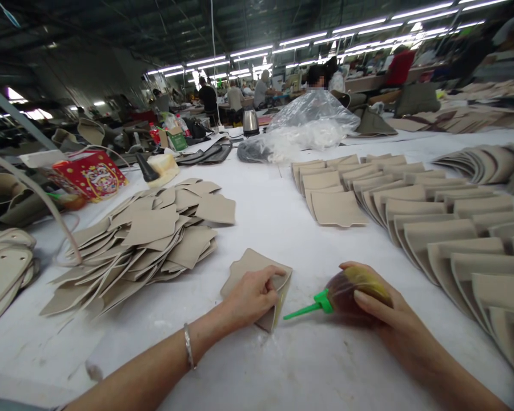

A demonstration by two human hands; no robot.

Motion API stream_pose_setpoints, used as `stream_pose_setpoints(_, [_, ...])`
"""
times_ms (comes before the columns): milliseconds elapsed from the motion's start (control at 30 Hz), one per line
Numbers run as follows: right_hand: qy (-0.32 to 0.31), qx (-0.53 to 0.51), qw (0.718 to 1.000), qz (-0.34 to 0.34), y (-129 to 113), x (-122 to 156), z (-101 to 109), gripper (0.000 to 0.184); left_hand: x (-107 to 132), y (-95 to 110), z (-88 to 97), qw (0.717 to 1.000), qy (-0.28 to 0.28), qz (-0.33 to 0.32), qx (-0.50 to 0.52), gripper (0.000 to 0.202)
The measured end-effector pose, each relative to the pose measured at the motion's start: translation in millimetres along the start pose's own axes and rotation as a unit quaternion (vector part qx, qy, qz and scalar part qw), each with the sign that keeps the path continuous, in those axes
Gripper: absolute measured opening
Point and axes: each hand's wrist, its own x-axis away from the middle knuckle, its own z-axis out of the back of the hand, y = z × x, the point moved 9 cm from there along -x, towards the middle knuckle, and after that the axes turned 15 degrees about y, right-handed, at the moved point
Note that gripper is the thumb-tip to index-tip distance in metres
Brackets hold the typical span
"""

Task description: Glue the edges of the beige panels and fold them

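Note:
My right hand (pixel 379 299) is wrapped round a squeeze glue bottle (pixel 340 291) with amber liquid inside. Its green nozzle points left, with the tip just right of a beige leather-like piece (pixel 244 265) on the table. My left hand (pixel 255 294) presses on that piece, fingers curled and the index finger bent over its right side. A yellowish wet streak runs along the piece's right edge. Left of my hands lies a loose heap of similar beige pieces (pixel 149 228). To the right, overlapping rows of curved beige pieces (pixel 437 228) fan across the table.
White sheeting (pixel 261 200) covers the table. At the back left are a red patterned box (pixel 92 174) and a yellowish sponge-like block (pixel 163 166). Clear plastic wrap (pixel 308 125) and a metal kettle (pixel 251 121) stand farther back. Several people work in the background.

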Motion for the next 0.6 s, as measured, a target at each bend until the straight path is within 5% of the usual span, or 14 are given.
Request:
stream_pose_setpoints(67, [0.021, -0.092, 0.993, -0.066, 5, -5, 8, 0.044, -2, -2, 10.2, 1.000, 0.023, 0.012, -0.005, 0.040])
stream_pose_setpoints(200, [0.108, -0.229, 0.959, -0.129, -1, -16, 31, 0.032, -11, -14, 65.5, 0.962, 0.203, 0.021, -0.178, 0.037])
stream_pose_setpoints(300, [0.156, -0.307, 0.925, -0.161, -10, -16, 42, 0.028, -21, -37, 83.2, 0.949, 0.197, 0.080, -0.234, 0.034])
stream_pose_setpoints(433, [0.186, -0.425, 0.857, -0.224, -18, -10, 45, 0.029, -32, -67, 69.5, 0.977, 0.064, 0.200, -0.024, 0.032])
stream_pose_setpoints(600, [0.167, -0.487, 0.831, -0.209, -21, -13, 61, 0.030, -58, -50, 53.0, 0.910, 0.072, 0.283, 0.295, 0.044])
